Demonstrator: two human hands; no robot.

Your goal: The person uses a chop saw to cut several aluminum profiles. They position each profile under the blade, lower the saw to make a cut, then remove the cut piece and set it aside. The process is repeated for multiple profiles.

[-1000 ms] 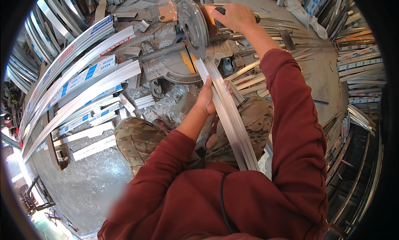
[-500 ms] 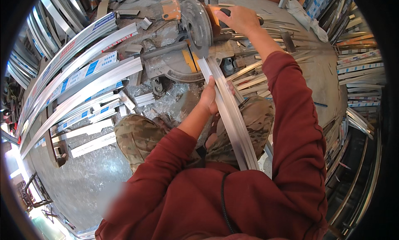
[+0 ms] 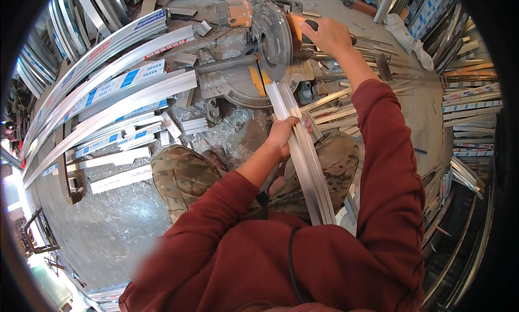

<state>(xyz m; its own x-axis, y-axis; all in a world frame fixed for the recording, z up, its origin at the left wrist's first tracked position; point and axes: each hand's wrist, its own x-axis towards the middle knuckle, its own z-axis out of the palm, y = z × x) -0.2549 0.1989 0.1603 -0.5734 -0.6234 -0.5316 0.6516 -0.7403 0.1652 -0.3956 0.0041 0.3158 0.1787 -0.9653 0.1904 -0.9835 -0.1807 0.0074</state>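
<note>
My left hand (image 3: 282, 136) is wrapped around a long silvery metal profile (image 3: 311, 174), with the thumb lying across its upper face. The profile runs from my lap up to the mitre saw's base (image 3: 238, 93), its far end just below the round blade (image 3: 274, 42). Up at the saw head, my right hand (image 3: 331, 37) grips the black handle (image 3: 309, 27) beside the orange housing. The blade stands raised over the yellow slot plate (image 3: 257, 79). My left fingers' undersides are partly hidden by the profile.
Long pale profiles (image 3: 124, 98) with blue-printed film lie at the left. Thin strips (image 3: 330, 104) are strewn right of the saw, and more profiles (image 3: 470, 104) are stacked along the right. Short offcuts (image 3: 172, 125) and shiny shavings litter the floor near my camouflage-clad knees (image 3: 184, 171).
My left hand has slid a little nearer to me along the profile, and its thumb now crosses over the top. The right hand keeps its hold on the handle. The view has shifted slightly.
</note>
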